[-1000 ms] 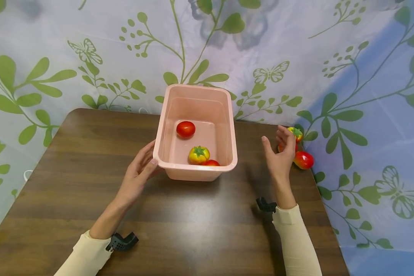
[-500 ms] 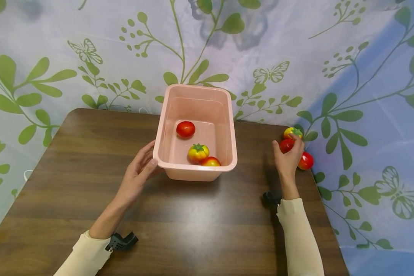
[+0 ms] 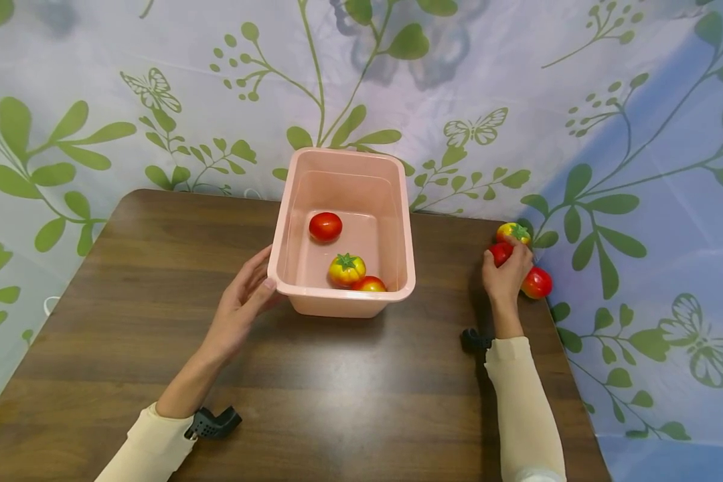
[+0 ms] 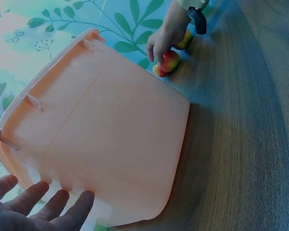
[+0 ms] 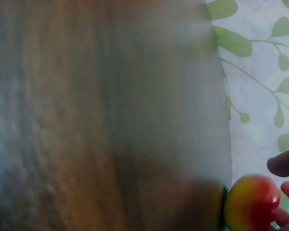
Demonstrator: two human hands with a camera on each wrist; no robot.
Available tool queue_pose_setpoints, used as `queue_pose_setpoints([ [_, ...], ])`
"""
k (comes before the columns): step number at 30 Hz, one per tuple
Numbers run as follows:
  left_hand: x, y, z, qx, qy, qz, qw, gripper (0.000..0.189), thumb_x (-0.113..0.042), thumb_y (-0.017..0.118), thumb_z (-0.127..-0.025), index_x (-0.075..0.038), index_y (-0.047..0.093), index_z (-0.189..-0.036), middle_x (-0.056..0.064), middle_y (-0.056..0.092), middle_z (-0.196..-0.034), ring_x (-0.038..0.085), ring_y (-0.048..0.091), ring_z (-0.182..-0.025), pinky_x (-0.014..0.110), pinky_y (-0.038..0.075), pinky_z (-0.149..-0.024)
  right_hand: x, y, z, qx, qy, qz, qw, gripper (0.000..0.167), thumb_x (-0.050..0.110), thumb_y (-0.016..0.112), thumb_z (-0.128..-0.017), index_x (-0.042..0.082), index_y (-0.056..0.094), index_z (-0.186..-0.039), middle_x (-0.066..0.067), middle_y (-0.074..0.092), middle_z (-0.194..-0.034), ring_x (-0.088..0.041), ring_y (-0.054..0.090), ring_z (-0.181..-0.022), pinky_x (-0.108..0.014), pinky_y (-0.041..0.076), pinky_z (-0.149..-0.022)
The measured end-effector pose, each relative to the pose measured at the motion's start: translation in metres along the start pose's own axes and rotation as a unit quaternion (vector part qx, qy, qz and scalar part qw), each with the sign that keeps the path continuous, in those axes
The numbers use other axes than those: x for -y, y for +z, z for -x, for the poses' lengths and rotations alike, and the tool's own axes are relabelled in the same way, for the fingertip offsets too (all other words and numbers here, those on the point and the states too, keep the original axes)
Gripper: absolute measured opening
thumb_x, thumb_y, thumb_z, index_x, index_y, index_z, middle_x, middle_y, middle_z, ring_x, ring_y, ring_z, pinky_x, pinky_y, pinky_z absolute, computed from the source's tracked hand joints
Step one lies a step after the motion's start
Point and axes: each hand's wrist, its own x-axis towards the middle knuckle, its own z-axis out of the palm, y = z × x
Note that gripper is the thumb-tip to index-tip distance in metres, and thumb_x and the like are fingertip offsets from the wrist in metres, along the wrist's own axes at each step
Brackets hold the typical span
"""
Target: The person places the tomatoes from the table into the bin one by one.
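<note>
A pink plastic bin (image 3: 343,304) stands on the table. Inside it lie a red tomato (image 3: 325,227), a yellow tomato with a green top (image 3: 347,269) and a red-yellow tomato (image 3: 370,284) partly hidden by the near rim. My left hand (image 3: 237,308) rests on the bin's left side, thumb at the rim, with fairly straight, spread fingers against the outer wall (image 4: 101,130). At the right edge, my right hand (image 3: 508,271) pinches a red tomato (image 3: 499,253), partly covered by its fingers. A yellow tomato (image 3: 514,233) lies behind that hand, and a red fruit (image 3: 537,283) beside it.
The brown wooden table (image 3: 337,395) ends at a leaf-patterned cloth (image 3: 217,87) at the back and right. A black wrist mount (image 3: 215,423) sits on the left forearm and another black mount (image 3: 476,340) on the right.
My right hand has moved right and slightly down among the fruit, and its thumb and fingers have come together on the red tomato. The red-yellow tomato in the bin has rolled slightly. My left hand stays still.
</note>
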Motion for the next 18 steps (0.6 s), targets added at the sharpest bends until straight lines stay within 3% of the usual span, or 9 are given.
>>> queue_pose_setpoints([
  [6, -0.0008, 0.0005, 0.0007, 0.001, -0.002, 0.002, 1.0, 0.057, -0.013, 0.05, -0.115, -0.02, 0.035, -0.169, 0.029, 0.041, -0.168, 0.011, 0.062, -0.14, 0.029, 0.062, -0.106, -0.004, 0.0025, -0.001, 0.024, 0.028, 0.018, 0.9992, 0.055, 0.01, 0.066, -0.099, 0.006, 0.05, -0.152, -0.027, 0.036, -0.162, -0.05, 0.031, -0.15, -0.061, 0.028, -0.131],
  [11, -0.0014, 0.0008, 0.0007, -0.002, -0.005, 0.001, 1.0, 0.057, -0.013, 0.05, -0.115, -0.02, 0.035, -0.169, 0.026, 0.041, -0.169, 0.016, 0.061, -0.142, 0.03, 0.062, -0.106, -0.0039, 0.0024, -0.0008, 0.037, 0.057, 0.016, 0.9976, 0.063, 0.014, 0.069, -0.098, 0.013, 0.045, -0.157, -0.022, 0.031, -0.166, -0.045, 0.028, -0.155, -0.062, 0.027, -0.134],
  [18, -0.0008, 0.0006, -0.0008, -0.003, -0.011, -0.007, 0.9999, 0.057, -0.014, 0.051, -0.115, -0.022, 0.035, -0.169, 0.023, 0.042, -0.169, 0.016, 0.061, -0.142, 0.034, 0.061, -0.108, -0.005, 0.0034, -0.0019, 0.033, 0.06, -0.008, 0.9976, 0.068, 0.011, 0.073, -0.096, 0.012, 0.044, -0.158, -0.024, 0.033, -0.164, -0.041, 0.033, -0.155, -0.059, 0.029, -0.135],
])
